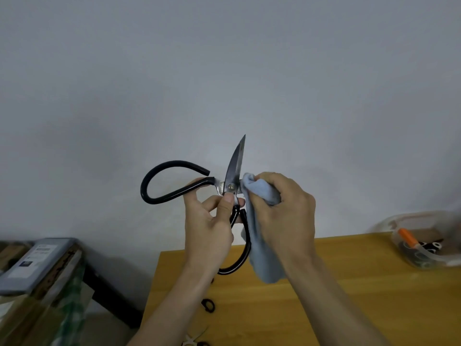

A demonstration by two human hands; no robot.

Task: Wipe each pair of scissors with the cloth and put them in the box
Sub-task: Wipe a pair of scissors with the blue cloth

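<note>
Left hand [209, 221] closed around scissors [233, 168] at the pivot, thumb on the rivet, blade pointing up, black loop handles splayed left and down. Right hand [284, 211] clenched on cloth [259, 191], pressed against the blade base, cloth tail hanging down. All held above the table's [324, 295] far edge. Box [421, 240] at the far right corner, scissors inside. More handles [208, 305] near the left edge.

Scissors held up for wiping

Left hand [209, 228] pinches the open black-handled scissors [233, 171] at the pivot, thumb over it; right hand [284, 208] presses the blue cloth [262, 193] (bunched under its fingers) against the blade's base.
</note>
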